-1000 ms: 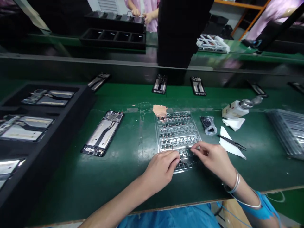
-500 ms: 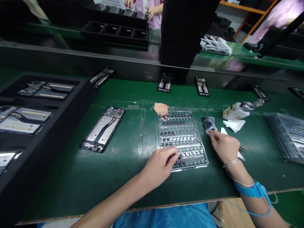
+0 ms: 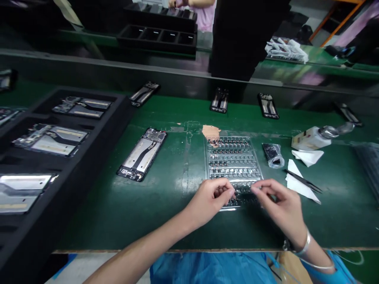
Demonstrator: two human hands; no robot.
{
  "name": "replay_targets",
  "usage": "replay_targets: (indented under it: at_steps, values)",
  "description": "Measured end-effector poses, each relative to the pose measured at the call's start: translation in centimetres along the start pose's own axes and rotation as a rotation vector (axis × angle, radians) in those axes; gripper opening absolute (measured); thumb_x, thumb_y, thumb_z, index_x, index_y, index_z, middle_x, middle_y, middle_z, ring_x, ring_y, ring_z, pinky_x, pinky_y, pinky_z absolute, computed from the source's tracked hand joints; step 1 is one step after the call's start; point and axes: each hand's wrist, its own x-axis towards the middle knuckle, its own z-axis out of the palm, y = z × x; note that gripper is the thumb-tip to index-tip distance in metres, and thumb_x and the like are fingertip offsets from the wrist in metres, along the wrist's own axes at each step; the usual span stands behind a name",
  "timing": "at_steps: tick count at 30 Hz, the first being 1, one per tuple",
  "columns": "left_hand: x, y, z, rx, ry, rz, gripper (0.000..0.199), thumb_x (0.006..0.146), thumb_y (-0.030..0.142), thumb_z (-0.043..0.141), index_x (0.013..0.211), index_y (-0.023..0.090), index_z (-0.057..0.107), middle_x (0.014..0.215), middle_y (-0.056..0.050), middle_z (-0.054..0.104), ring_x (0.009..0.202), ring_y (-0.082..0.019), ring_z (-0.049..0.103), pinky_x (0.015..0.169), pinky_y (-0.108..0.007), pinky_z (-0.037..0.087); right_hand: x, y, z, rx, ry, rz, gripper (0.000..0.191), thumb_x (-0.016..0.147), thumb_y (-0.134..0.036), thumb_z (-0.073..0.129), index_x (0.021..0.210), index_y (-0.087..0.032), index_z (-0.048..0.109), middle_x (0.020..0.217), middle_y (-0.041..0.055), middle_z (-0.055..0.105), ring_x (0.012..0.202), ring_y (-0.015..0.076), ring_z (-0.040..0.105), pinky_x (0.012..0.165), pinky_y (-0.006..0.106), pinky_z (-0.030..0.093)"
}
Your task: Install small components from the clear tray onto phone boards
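Over the near end of a clear plastic tray [image 3: 231,159], which carries rows of small dark parts, both hands come close together. My left hand [image 3: 209,201] has thumb and fingertips pinched; anything between them is too small to name. Just right of it, my right hand [image 3: 281,207] also pinches with thumb and forefinger, and its contents cannot be made out. A phone with its back off [image 3: 143,154] lies left of the tray. To the right are a small clear bag with dark pieces [image 3: 272,155] and black tweezers [image 3: 302,180] resting on white paper [image 3: 299,189].
A black foam tray [image 3: 97,150] with several opened phones fills the left side. A white bottle with a metal top [image 3: 308,139] stands at right, near folded white paper [image 3: 308,157]. Opened phones [image 3: 219,100] line the back ledge. Someone in pink [image 3: 205,17] is beyond.
My right hand has left the small bag and moved left to the tray's near end, beside my left hand. The tweezers are now uncovered. The whole view has shifted slightly.
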Motion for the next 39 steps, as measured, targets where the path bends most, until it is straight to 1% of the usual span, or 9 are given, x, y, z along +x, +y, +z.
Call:
replay_targets:
  at_steps: [7, 13, 18, 22, 26, 29, 31, 35, 39]
  values:
    - [0.0, 0.2, 0.0, -0.006, 0.003, 0.005, 0.018, 0.084, 0.022, 0.049, 0.067, 0.015, 0.051, 0.059, 0.004, 0.046, 0.057, -0.009, 0.044, 0.057, -0.022, 0.034, -0.5, -1.8, 2.0, 0.159, -0.062, -0.121, 0.01, 0.081, -0.026, 0.06, 0.075, -0.02, 0.065, 0.05, -0.0029, 0.056, 0.041, 0.0091, 0.046, 0.042, 0.023, 0.036]
    - [0.1, 0.2, -0.1, 0.025, -0.003, 0.017, 0.017, 0.084, 0.02, 0.048, 0.068, 0.015, 0.052, 0.061, 0.004, 0.047, 0.058, -0.009, 0.045, 0.058, -0.022, 0.034, -0.2, -1.5, 2.1, 0.301, -0.125, 0.038, 0.011, 0.08, -0.03, 0.062, 0.079, -0.019, 0.06, 0.048, -0.0044, 0.051, 0.042, 0.0089, 0.044, 0.043, 0.023, 0.034]
    - [0.1, 0.0, -0.1, 0.109, 0.008, 0.06, 0.017, 0.084, 0.019, 0.049, 0.068, 0.015, 0.054, 0.06, 0.003, 0.048, 0.058, -0.009, 0.044, 0.057, -0.021, 0.033, 0.4, -2.1, 1.8, 0.522, -0.325, 0.243, 0.019, 0.08, -0.035, 0.062, 0.082, -0.018, 0.054, 0.046, -0.0083, 0.042, 0.041, 0.0069, 0.039, 0.043, 0.021, 0.029]
    - [0.2, 0.0, -0.1, 0.007, -0.006, 0.029, 0.017, 0.084, 0.022, 0.05, 0.069, 0.014, 0.054, 0.06, 0.003, 0.048, 0.057, -0.009, 0.044, 0.057, -0.021, 0.034, 1.9, -2.5, 0.4, 0.587, -0.402, 0.266, 0.022, 0.08, -0.037, 0.062, 0.089, -0.02, 0.052, 0.046, -0.0082, 0.043, 0.042, 0.0076, 0.04, 0.044, 0.02, 0.029]
    - [0.3, -0.1, -0.2, -0.166, -0.019, 0.016, 0.017, 0.083, 0.024, 0.052, 0.07, 0.013, 0.054, 0.059, 0.003, 0.049, 0.056, -0.008, 0.045, 0.055, -0.02, 0.035, 6.7, -2.3, -0.8, 0.35, -0.137, 0.118, 0.028, 0.079, -0.039, 0.06, 0.1, -0.022, 0.054, 0.055, -0.0028, 0.054, 0.053, 0.0134, 0.05, 0.052, 0.025, 0.039]
    - [0.2, 0.0, -0.3, -0.249, -0.023, 0.034, 0.018, 0.083, 0.025, 0.053, 0.07, 0.014, 0.055, 0.059, 0.003, 0.05, 0.054, -0.007, 0.045, 0.054, -0.02, 0.034, 12.9, -1.5, -0.2, -0.04, 0.129, 0.02, 0.039, 0.076, -0.037, 0.063, 0.11, -0.023, 0.053, 0.073, 0.0027, 0.064, 0.067, 0.0195, 0.058, 0.065, 0.033, 0.043]
    - [0.2, 0.1, -0.5, -0.276, -0.013, 0.048, 0.019, 0.083, 0.026, 0.053, 0.07, 0.014, 0.055, 0.059, 0.002, 0.05, 0.054, -0.007, 0.045, 0.054, -0.02, 0.034, 17.6, -0.7, 0.9, -0.256, 0.218, 0.048, 0.047, 0.075, -0.035, 0.063, 0.118, -0.022, 0.049, 0.083, 0.0058, 0.067, 0.08, 0.0252, 0.059, 0.072, 0.039, 0.043]
    - [0.4, 0.1, -0.9, -0.295, 0.047, 0.061, 0.018, 0.081, 0.028, 0.055, 0.069, 0.014, 0.055, 0.058, 0.003, 0.049, 0.054, -0.008, 0.045, 0.055, -0.02, 0.035, 25.2, 0.3, 4.2, -0.513, 0.199, 0.244, 0.054, 0.074, -0.044, 0.061, 0.117, -0.013, 0.051, 0.106, 0.0175, 0.063, 0.107, 0.0358, 0.05, 0.08, 0.046, 0.04]
    - [0.6, -0.1, -1.2, -0.309, 0.107, 0.043, 0.021, 0.08, 0.032, 0.056, 0.07, 0.014, 0.055, 0.057, 0.003, 0.049, 0.053, -0.008, 0.044, 0.054, -0.02, 0.035, 28.5, 0.5, 7.5, -0.556, 0.16, 0.358, 0.074, 0.068, -0.06, 0.062, 0.118, -0.007, 0.049, 0.114, 0.0246, 0.057, 0.113, 0.0387, 0.043, 0.085, 0.048, 0.034]
